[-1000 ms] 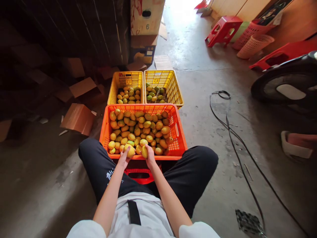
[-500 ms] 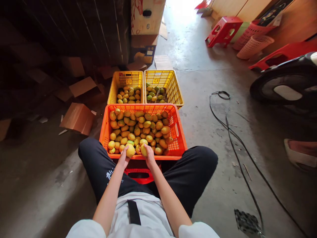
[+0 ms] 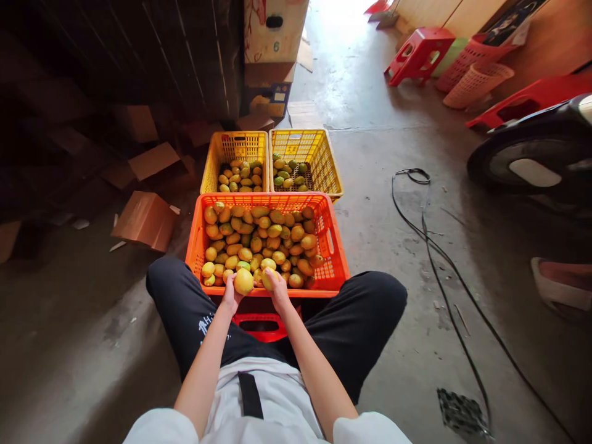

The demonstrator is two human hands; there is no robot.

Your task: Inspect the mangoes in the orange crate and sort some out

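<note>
Over the near edge of an orange crate (image 3: 267, 293), my left hand (image 3: 230, 296) is closed around a rounded yellow fruit (image 3: 243, 282). Beside it, my right hand (image 3: 278, 292) grips another yellow fruit (image 3: 267, 279), partly covered by the fingers. The two held fruits are close together, with a small gap between them. Many oval fruits (image 3: 274, 230), yellow, brownish and some greenish, lie piled in the orange crate; their exact kind is not clear. My palms and several fingertips are hidden behind the held fruits.
Behind stand two yellow crates (image 3: 210, 166) (image 3: 333, 166) with some fruit inside. Cardboard boxes (image 3: 147, 221) litter the left floor. At right are a looped black cable (image 3: 430, 237), a vehicle wheel (image 3: 509, 163), a red stool (image 3: 416, 54), and a person's foot (image 3: 567, 277).
The left-hand fruit has been turned slightly and shows more of its round face. My right hand and its fruit have shifted slightly left. The other person's foot at right has moved.
</note>
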